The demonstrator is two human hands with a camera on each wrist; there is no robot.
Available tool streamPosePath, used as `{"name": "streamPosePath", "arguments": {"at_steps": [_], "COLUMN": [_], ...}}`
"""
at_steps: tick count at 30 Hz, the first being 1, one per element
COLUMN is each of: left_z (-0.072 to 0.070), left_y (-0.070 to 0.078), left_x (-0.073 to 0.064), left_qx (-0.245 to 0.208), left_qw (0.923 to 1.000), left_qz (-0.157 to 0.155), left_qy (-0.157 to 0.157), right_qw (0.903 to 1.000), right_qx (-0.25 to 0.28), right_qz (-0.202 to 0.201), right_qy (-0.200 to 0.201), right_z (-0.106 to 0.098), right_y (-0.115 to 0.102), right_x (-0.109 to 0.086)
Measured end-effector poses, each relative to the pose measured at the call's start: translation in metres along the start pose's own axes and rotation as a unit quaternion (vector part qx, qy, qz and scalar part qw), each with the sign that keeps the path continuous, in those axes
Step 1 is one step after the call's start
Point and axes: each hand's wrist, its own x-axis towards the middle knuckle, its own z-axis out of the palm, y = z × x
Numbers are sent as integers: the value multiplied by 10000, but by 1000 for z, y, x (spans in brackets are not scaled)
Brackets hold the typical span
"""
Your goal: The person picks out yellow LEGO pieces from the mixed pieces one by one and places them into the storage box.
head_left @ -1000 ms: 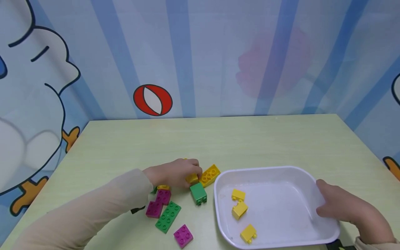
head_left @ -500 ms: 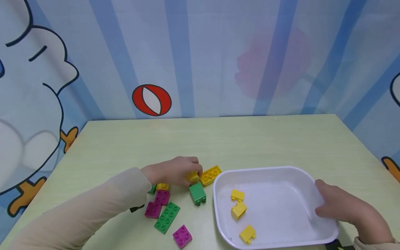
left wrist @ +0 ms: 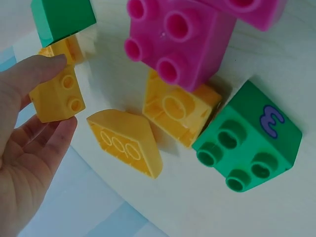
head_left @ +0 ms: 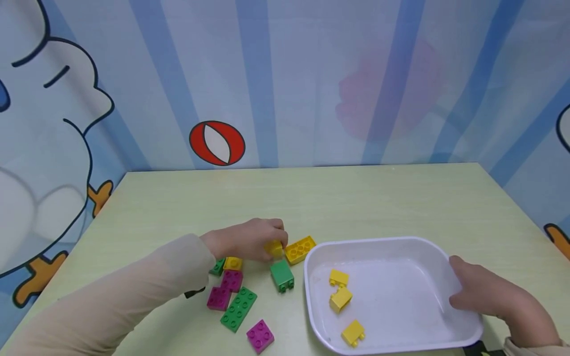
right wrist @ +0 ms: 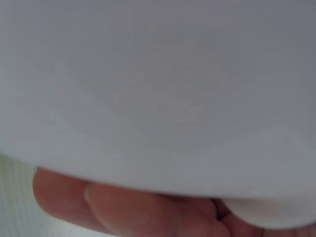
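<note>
Wood-grained, pale table (head_left: 378,202). White tray (head_left: 401,296), smooth plastic, rounded corners, part loaded; right hand (head_left: 494,291) grips its right end. Left hand (head_left: 251,240), thumb and fingers curled, pinches a studded yellow block (left wrist: 57,101) left of the tray. Still outside: long green brick (head_left: 239,309), long yellow brick (head_left: 300,249), sloped yellow piece (left wrist: 126,143) with ringed hollow underside, chunky magenta blocks (head_left: 260,336), others. Already inside: three small yellow blocks (head_left: 340,299), glossy, lying apart or nearly touching.
</note>
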Motion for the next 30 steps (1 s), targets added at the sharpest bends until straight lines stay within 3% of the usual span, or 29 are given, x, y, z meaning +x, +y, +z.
{"name": "streamPosePath", "arguments": {"at_steps": [20, 30], "left_z": [-19, -30], "left_y": [18, 25], "left_x": [8, 9], "left_qx": [246, 366], "left_qw": [9996, 9993], "left_qz": [-104, 4], "left_qy": [-106, -118], "right_qw": [10000, 9999], "right_qx": [67, -3], "right_qz": [-63, 144], "right_qy": [31, -64], "right_z": [-1, -1], "right_y": [-2, -6], "right_x": [-1, 0]}}
